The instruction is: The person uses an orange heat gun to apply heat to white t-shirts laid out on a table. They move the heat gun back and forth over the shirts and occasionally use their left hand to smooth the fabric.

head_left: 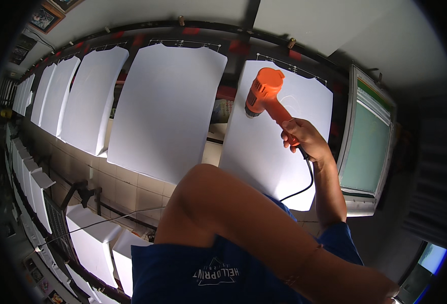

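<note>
My right hand [306,138] is closed round the handle of an orange heat gun [271,93], whose dark nozzle points down to the left. A black cord hangs in a curve from its handle end. Below the heat gun lies a white T-shirt [264,147], spread flat, with faint curved lines near the gun. My left arm is bent across my blue shirt, its elbow raised in the middle. A thin band circles the wrist, and my left hand [358,279] reaches toward the lower right, dim and apart from the heat gun; its fingers cannot be made out.
To the left, another white T-shirt [167,111] and several more lie along a dark rail. On the right stands a framed printing screen [368,142] with green mesh. A second row of white shirts [89,233] runs at lower left, across the tiled floor [127,175]. A lit display [433,261] shows at lower right.
</note>
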